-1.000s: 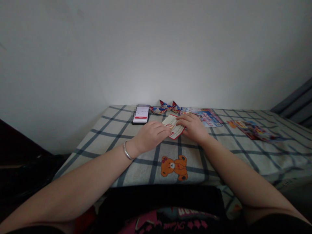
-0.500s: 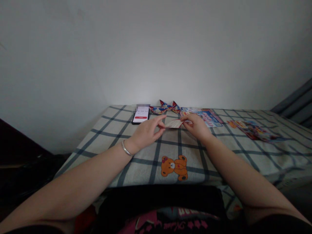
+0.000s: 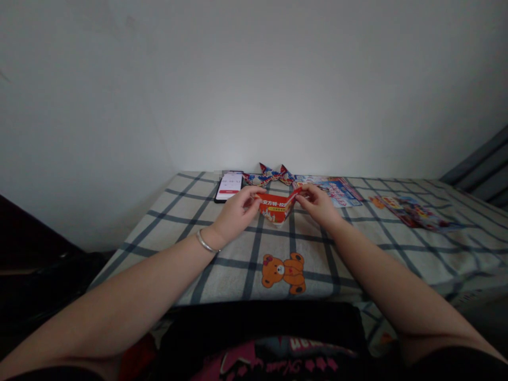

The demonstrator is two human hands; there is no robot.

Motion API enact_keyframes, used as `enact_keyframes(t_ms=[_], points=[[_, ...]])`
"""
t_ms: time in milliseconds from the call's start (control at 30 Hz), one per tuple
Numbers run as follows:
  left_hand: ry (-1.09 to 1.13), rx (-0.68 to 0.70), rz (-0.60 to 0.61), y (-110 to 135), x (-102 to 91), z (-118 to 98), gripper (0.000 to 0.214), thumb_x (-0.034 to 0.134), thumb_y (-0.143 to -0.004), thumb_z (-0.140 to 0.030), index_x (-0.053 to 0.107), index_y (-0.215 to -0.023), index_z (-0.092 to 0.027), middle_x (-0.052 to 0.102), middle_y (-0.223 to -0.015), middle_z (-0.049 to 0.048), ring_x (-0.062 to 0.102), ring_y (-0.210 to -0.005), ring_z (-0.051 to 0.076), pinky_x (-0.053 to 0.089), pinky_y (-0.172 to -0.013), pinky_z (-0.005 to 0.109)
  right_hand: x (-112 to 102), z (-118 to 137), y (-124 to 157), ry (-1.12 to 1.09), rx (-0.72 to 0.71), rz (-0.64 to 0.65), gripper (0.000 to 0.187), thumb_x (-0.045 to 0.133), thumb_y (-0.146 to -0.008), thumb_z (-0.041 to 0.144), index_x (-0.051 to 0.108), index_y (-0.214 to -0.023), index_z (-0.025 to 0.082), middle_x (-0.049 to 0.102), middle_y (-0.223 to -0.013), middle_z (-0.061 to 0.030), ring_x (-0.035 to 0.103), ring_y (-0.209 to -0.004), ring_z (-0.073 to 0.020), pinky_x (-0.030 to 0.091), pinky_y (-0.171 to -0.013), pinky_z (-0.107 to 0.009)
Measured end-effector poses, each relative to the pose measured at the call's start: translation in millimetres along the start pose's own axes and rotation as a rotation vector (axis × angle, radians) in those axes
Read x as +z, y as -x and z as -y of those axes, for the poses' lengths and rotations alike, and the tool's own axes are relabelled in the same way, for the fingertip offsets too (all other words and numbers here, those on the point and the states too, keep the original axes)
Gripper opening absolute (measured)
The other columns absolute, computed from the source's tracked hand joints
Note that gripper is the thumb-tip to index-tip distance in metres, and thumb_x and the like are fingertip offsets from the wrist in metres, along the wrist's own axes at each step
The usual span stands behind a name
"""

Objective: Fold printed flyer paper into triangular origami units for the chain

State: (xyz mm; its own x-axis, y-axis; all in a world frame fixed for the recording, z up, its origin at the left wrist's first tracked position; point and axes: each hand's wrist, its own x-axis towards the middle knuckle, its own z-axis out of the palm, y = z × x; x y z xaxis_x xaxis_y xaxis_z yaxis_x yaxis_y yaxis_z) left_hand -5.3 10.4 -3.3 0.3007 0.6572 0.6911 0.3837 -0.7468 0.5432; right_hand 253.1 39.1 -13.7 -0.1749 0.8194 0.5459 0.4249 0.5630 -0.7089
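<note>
Between my hands is a folded paper (image 3: pixel 273 210), red with white printed characters, tapering toward a point at its lower edge. My left hand (image 3: pixel 237 210) pinches its left corner, thumb and fingers closed. At the right corner, my right hand (image 3: pixel 316 204) grips a folded strip of the same paper. Just behind stands a folded paper piece (image 3: pixel 270 175) in blue and red with pointed tips, near the wall. A phone (image 3: pixel 229 188) with a lit screen lies beyond my left hand, and a printed flyer (image 3: pixel 341 191) lies behind my right hand.
A checked cloth (image 3: pixel 190 222) with printed teddy bears (image 3: pixel 283 273) covers the table. Farther right lies another colourful flyer (image 3: pixel 416 212). A pale wall (image 3: pixel 278 84) rises directly behind the table, and grey fabric (image 3: pixel 484 164) hangs at the right edge.
The paper has turned from its pale side to its red printed face. My left fingers, spread before, have closed on its left corner. The things on the table stay put.
</note>
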Motion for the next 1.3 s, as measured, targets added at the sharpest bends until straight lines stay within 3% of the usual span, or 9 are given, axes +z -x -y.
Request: enact_keyframes(t_ms=[267,433,533,667,900,1133,1300], points=[[-0.01,-0.019,-0.003,-3.5,2.4,16.0,0.029,0.052,-0.091,-0.02,0.053,-0.12,-0.017,0.061,-0.117,0.0106,0.061,-0.107,0.02,0.055,-0.086,0.035,0.4,-3.0,-1.7,-0.078,0.076,0.021,0.025,0.06,-0.081,0.043,0.056,-0.094,0.022,0.059,-0.07,0.0018,0.059,-0.063,-0.0144,0.05,-0.059,-0.028],[-0.173,0.09,0.018,-3.4,2.1,15.3,0.034,0.057,-0.088,-0.016,0.052,-0.121,-0.018,0.057,-0.121,0.0106,0.054,-0.117,0.022,0.049,-0.099,0.042,0.2,0.3,0.9,-0.013,0.176,0.066,0.043,0.064,-0.079,0.035,0.054,-0.118,0.021,0.064,-0.065,0.0039,0.062,-0.056,-0.0145,0.05,-0.053,-0.027],[-0.303,0.183,0.085,-3.3,0.2,13.1,0.033,0.059,-0.086,-0.013,0.056,-0.118,-0.019,0.055,-0.126,0.0106,0.052,-0.12,0.023,0.046,-0.102,0.046,-0.5,0.8,2.0,0.038,0.229,0.118,0.047,0.063,-0.08,0.028,0.054,-0.126,0.021,0.064,-0.06,0.0055,0.061,-0.049,-0.0137,0.051,-0.052,-0.027],[-0.434,0.355,0.194,-4.5,-2.5,9.7,0.025,0.058,-0.088,-0.015,0.064,-0.111,-0.023,0.06,-0.125,0.0068,0.052,-0.119,0.023,0.044,-0.101,0.048,-2.4,2.3,2.6,0.109,0.247,0.149,0.038,0.06,-0.082,0.023,0.062,-0.12,0.021,0.065,-0.057,0.0055,0.063,-0.049,-0.0136,0.052,-0.054,-0.027],[-0.455,0.607,0.57,-3.0,2.3,0.8,0.02,0.06,-0.088,-0.02,0.069,-0.106,-0.023,0.069,-0.11,0.0038,0.06,-0.106,0.019,0.047,-0.096,0.038,-2.9,8.5,3.3,0.203,0.291,0.147,0.027,0.062,-0.081,0.019,0.066,-0.108,0.021,0.068,-0.059,0.0047,0.066,-0.052,-0.0132,0.052,-0.057,-0.026],[-0.538,0.525,0.577,-0.1,3.0,1.4,0.015,0.062,-0.088,-0.024,0.069,-0.101,-0.021,0.069,-0.11,0.0028,0.062,-0.103,0.02,0.047,-0.093,0.038,-2.3,3.7,3.3,0.212,0.291,0.207,0.015,0.059,-0.084,0.026,0.07,-0.093,0.021,0.068,-0.063,0.0032,0.062,-0.048,-0.0116,0.047,-0.05,-0.024],[-0.542,0.4,0.585,0.7,2.0,6.1,0.017,0.06,-0.089,-0.024,0.068,-0.104,-0.021,0.067,-0.117,0.0042,0.062,-0.105,0.019,0.048,-0.094,0.036,-3.1,5.1,3.5,0.359,0.132,0.254,0.017,0.06,-0.081,0.022,0.075,-0.09,0.021,0.069,-0.068,0.0014,0.057,-0.053,-0.0109,0.045,-0.054,-0.024]])
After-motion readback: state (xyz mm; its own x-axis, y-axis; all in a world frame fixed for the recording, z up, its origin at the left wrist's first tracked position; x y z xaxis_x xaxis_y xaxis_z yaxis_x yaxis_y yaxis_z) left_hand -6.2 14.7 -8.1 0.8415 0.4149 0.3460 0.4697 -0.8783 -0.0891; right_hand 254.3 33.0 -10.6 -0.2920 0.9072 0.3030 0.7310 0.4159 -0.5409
